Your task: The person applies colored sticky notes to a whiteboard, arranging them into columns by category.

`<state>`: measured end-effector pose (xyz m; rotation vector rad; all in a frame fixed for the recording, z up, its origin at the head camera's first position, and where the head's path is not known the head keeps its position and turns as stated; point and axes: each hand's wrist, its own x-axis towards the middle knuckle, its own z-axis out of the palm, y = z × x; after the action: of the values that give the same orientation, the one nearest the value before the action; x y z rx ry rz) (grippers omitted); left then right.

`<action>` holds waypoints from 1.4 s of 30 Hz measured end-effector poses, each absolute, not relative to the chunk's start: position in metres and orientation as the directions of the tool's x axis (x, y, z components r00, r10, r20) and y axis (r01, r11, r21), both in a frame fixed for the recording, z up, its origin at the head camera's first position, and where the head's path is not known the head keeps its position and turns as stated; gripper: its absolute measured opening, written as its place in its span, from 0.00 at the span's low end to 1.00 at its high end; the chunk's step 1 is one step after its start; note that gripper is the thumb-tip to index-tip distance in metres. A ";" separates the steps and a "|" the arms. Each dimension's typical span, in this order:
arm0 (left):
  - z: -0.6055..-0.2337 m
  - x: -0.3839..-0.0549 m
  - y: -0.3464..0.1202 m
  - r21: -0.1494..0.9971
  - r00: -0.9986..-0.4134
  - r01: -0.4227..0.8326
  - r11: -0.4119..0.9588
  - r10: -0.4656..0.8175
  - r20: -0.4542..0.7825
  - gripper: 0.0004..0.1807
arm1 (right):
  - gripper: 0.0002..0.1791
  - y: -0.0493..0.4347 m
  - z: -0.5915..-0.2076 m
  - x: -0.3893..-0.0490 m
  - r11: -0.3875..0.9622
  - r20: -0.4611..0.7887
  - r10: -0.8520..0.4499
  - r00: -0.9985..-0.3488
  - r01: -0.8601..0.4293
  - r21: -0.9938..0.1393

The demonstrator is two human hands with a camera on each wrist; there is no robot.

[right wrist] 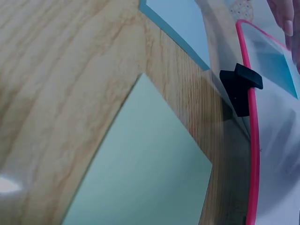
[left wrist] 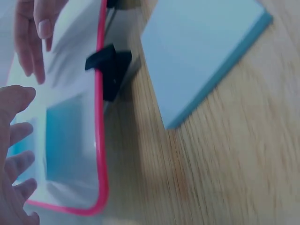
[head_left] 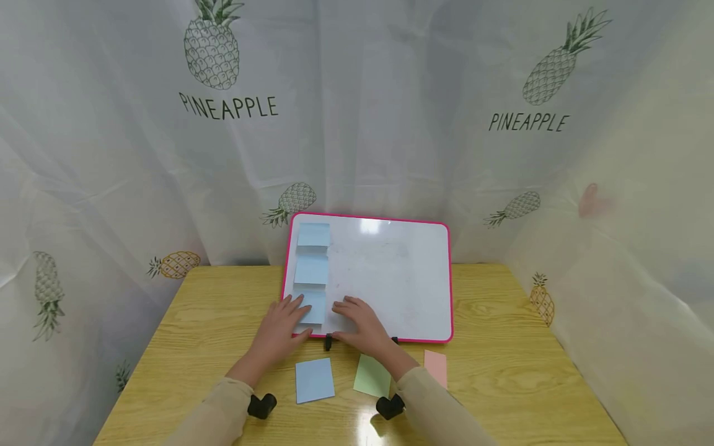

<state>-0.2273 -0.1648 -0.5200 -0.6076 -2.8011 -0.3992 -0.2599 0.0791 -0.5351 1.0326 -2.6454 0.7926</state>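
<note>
Fingers [head_left: 298,313] of the left hand [head_left: 276,332] are parted and extended over the lowest blue note [head_left: 315,307] in the head view; whether they press on it I cannot tell. The right hand [head_left: 365,323] reaches over the whiteboard [head_left: 387,272] just beside that note, its fingers loosely extended, the thumb apart, holding nothing. The lowest blue note is at the board's lower left, below the middle blue note [head_left: 311,270] and the top blue note [head_left: 313,235], all in one column. On the wooden table [head_left: 502,322], before the board, lie a blue pad [head_left: 315,380], a green pad [head_left: 372,376] and a pink pad [head_left: 436,367], the last two partly hidden by the right arm. A pineapple-print curtain [head_left: 379,124] hangs behind. In the left wrist view, the left hand's parted fingers show at the left edge, the right hand's point downward above them, and a black clip [left wrist: 110,65] grips the board's pink rim. In the right wrist view, the green pad lies nearest, the blue pad beyond it, and fingertips enter at the top right corner.
</note>
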 end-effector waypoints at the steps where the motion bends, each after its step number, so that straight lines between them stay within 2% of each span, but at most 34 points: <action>1: -0.520 -0.226 -0.163 0.204 -0.879 0.441 0.874 0.375 0.294 0.29 | 0.30 0.081 -0.535 -0.258 0.605 0.369 -0.567 -0.737 -0.676 -0.421; 7: -0.522 -0.217 -0.147 0.230 -0.865 0.484 0.844 0.421 0.274 0.30 | 0.27 0.093 -0.533 -0.244 0.548 0.391 -0.552 -0.736 -0.674 -0.496; 12: -0.521 -0.206 -0.132 0.286 -0.853 0.513 0.809 0.445 0.271 0.29 | 0.26 0.105 -0.538 -0.229 0.526 0.338 -0.547 -0.766 -0.629 -0.572; 20: -0.533 -0.189 -0.114 0.306 -0.800 0.595 0.743 0.511 0.315 0.27 | 0.23 0.122 -0.548 -0.207 0.487 0.332 -0.537 -0.775 -0.607 -0.628; 27: -0.548 -0.176 -0.098 0.271 -0.750 0.640 0.719 0.509 0.422 0.23 | 0.21 0.136 -0.560 -0.190 0.503 0.191 -0.521 -0.832 -0.480 -0.719; 29: -0.554 -0.173 -0.093 0.276 -0.756 0.635 0.721 0.508 0.413 0.23 | 0.20 0.140 -0.564 -0.187 0.515 0.163 -0.522 -0.837 -0.461 -0.723; 34: -0.567 -0.169 -0.083 0.403 -0.812 0.584 0.704 0.501 0.300 0.18 | 0.20 0.146 -0.570 -0.183 0.526 0.110 -0.510 -0.853 -0.410 -0.745; 39: -0.576 -0.169 -0.076 0.546 -0.848 0.512 0.663 0.493 0.196 0.13 | 0.24 0.149 -0.573 -0.180 0.491 0.070 -0.513 -0.856 -0.360 -0.793; 42: -0.579 -0.169 -0.073 0.584 -0.861 0.479 0.655 0.482 0.164 0.14 | 0.27 0.150 -0.575 -0.179 0.465 0.069 -0.530 -0.845 -0.358 -0.810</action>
<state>-0.1686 -0.0731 -0.5788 -0.8309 -2.8628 -1.0084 -0.1793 0.1504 -0.5753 0.8751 -2.8496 1.4954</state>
